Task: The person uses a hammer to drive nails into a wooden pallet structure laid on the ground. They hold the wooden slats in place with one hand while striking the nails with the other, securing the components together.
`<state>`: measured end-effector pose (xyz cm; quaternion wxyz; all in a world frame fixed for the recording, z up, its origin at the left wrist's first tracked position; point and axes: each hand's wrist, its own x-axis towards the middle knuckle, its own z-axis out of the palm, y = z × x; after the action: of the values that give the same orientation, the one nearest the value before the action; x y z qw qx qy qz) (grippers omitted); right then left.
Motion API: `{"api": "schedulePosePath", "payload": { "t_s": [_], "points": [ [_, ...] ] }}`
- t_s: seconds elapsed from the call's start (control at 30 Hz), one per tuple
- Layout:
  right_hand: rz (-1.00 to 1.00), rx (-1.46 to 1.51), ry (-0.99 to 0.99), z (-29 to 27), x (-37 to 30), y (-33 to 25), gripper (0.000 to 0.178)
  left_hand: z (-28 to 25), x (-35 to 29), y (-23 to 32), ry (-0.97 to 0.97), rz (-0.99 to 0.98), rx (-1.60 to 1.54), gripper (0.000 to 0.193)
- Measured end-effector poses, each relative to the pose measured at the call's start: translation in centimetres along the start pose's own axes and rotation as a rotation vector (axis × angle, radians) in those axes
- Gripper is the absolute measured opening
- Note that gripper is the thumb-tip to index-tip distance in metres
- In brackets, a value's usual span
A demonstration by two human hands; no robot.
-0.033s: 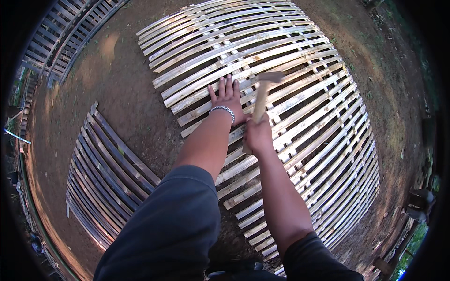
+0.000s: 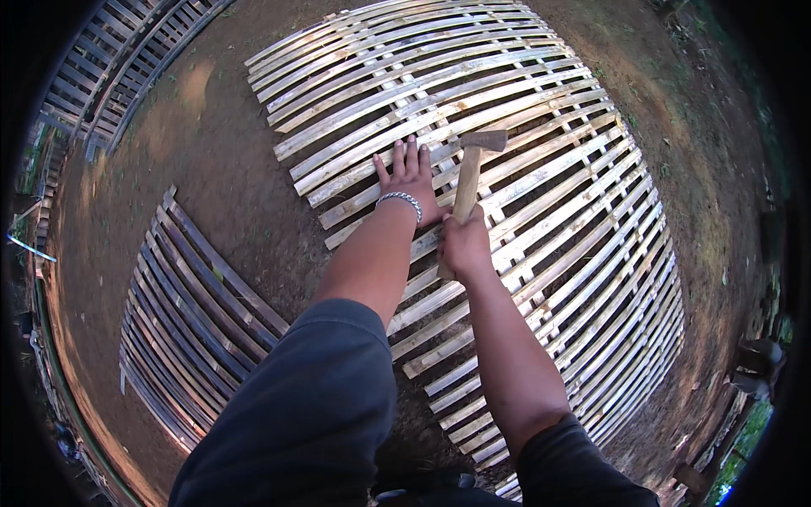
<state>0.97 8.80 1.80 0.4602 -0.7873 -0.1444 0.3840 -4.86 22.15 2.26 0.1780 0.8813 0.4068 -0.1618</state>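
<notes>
Gripping hammer (image 2: 467, 188) in right hand (image 2: 465, 243), holding head (image 2: 485, 140) slightly left of before; resting left hand (image 2: 410, 187), fingers (image 2: 412, 154) spread, on slats (image 2: 536, 181).

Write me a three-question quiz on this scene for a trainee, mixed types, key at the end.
1. Which hand grips the wooden-handled tool?
2. True or false: the left hand lies open on the pale slats.
3. Where is the chain bracelet?
A) On the right wrist
B) On the left wrist
C) Around the tool's handle

Key:
1. The right hand, closed around the handle below the metal head.
2. True; its palm faces down and its fingers are stretched out.
3. B
</notes>
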Motion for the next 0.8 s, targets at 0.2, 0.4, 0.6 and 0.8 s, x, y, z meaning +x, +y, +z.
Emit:
{"api": "schedulePosePath", "payload": {
  "t_s": [0.2, 0.4, 0.6, 0.8],
  "points": [
    [-0.195, 0.314, 0.375, -0.9, -2.0, -4.2, 0.034, -1.3, -1.0, -0.1, 0.013, -0.003, -0.011, 0.152],
    [-0.157, -0.529, 0.023, -2.0, -2.0, -4.4, 0.042, 0.1, -0.3, -0.6, 0.048, 0.001, 0.022, 0.152],
    [-0.343, -0.453, 0.225, -3.7, -2.0, -5.4, 0.042, -0.8, -1.1, 0.0, 0.027, 0.001, -0.021, 0.155],
    [-0.344, -0.603, 0.086, -4.2, -1.7, -5.5, 0.045, -1.1, -1.3, -0.5, 0.005, -0.013, 0.007, 0.155]
  ]
}}
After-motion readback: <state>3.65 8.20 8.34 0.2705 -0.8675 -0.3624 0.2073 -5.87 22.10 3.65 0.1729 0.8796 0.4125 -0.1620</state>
